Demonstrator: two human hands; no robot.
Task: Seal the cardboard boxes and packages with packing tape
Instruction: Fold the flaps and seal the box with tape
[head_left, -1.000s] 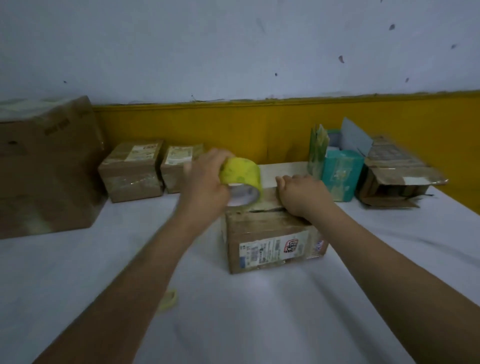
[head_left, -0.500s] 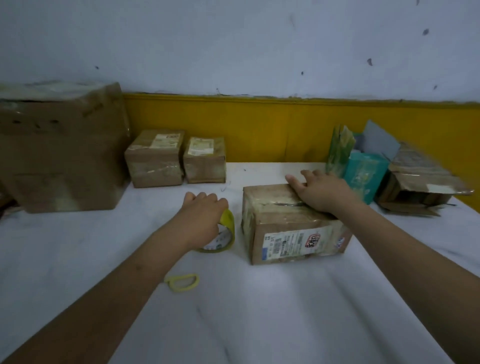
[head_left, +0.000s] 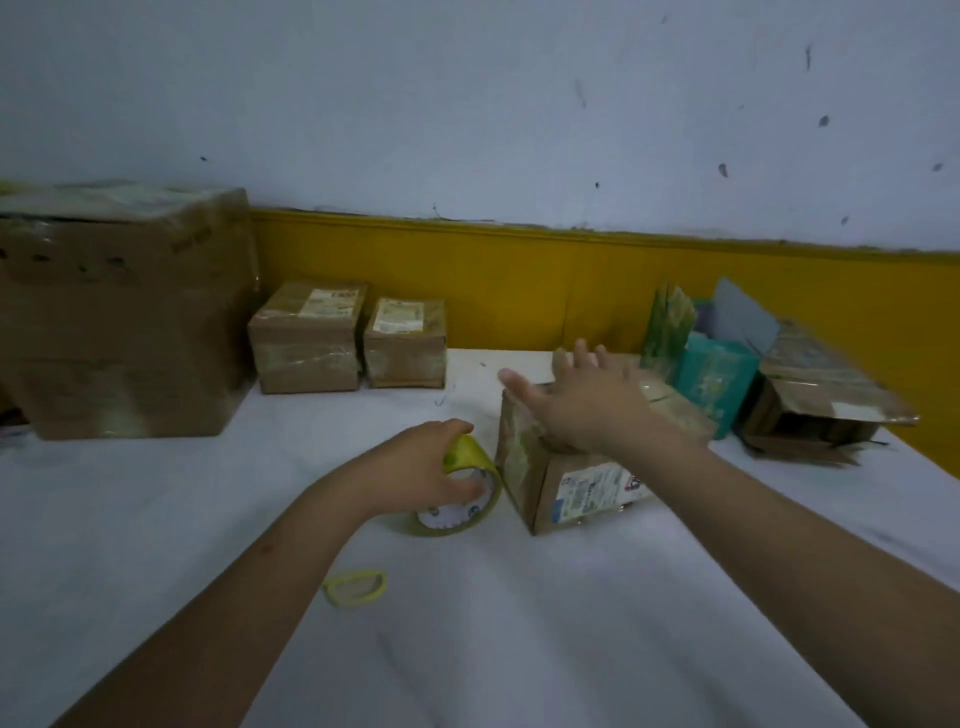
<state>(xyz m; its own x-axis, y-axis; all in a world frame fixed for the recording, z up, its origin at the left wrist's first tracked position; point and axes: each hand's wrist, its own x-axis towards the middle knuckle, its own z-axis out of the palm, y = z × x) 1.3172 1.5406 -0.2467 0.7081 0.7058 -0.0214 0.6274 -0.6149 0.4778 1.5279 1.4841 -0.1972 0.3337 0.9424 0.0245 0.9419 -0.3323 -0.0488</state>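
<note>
tape roll sits gripped in your left hand on the white table. your right hand lies spread, fingers open, over the cardboard box.

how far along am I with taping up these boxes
Looks done: two small taped brown boxes by the yellow wall. In hand: left hand grips the yellow tape roll; right hand, open, on the labelled cardboard box. Left: the torn open carton far right.

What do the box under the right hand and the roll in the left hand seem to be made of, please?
Box: brown cardboard, matte, with glossy clear tape on its side and a printed paper label. Tape roll: seemingly glossy yellowish plastic film on a white printed core, probably card.
</note>
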